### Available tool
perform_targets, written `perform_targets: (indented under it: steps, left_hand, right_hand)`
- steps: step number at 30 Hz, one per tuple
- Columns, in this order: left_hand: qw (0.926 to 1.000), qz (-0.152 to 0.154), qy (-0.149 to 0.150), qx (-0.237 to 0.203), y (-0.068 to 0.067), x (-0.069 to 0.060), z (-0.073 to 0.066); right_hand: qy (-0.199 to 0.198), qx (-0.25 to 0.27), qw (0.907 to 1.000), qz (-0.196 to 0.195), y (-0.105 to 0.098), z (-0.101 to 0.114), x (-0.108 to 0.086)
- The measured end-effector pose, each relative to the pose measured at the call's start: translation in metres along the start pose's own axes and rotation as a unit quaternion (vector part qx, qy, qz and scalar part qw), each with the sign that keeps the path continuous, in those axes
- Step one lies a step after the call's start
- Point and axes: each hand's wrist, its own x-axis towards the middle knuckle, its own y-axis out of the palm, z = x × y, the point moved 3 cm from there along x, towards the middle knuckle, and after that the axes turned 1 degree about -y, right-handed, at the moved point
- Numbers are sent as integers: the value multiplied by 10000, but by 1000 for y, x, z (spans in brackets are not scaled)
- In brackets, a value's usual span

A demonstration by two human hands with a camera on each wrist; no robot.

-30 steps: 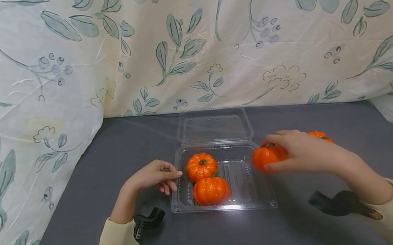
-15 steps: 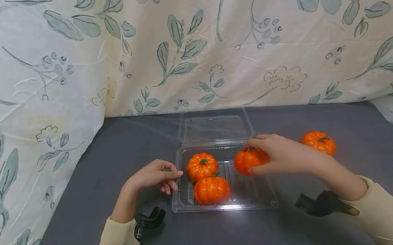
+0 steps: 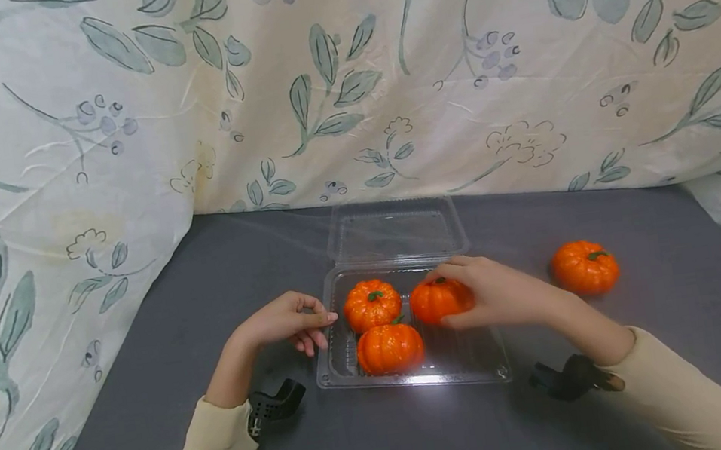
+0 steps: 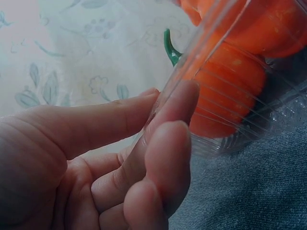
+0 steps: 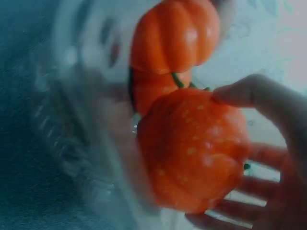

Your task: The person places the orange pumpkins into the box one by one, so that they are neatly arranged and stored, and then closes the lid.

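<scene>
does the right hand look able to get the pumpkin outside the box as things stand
Probably not yet: the right hand grips another pumpkin at the box. Otherwise the way looks free; nothing visible stands between that hand and the outside pumpkin.

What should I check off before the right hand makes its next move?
1. Left hand on the container: ok, pinching its side edge.
2. Right hand round the held pumpkin: ok, thumb and fingers grip it.
3. That pumpkin's weight fully on the container floor: cannot tell.
4. Lid open: ok, laid back on the far side.
5. Near right corner of the container free of pumpkins: ok.
6. Fourth pumpkin in the container: not ok, on the dark tabletop.
</scene>
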Motion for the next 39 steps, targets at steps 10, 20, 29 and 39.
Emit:
perform_targets:
  steps: [10, 20, 29, 39]
  left_hand:
    - [10000, 12, 51, -10, 1, 0, -1]
    - [10000, -16, 44, -17, 3, 0, 1]
    - [10000, -45, 2, -10, 4, 0, 1]
    - [10000, -33, 19, -29, 4, -1, 1]
  right_hand:
    - [-563, 94, 9983, 152, 11, -9, 6]
    - [-614, -49, 9981, -19, 21, -16, 6]
    - [-556, -164, 9982, -128, 24, -18, 2]
    - [-772, -298, 9956, -436, 25, -15, 1]
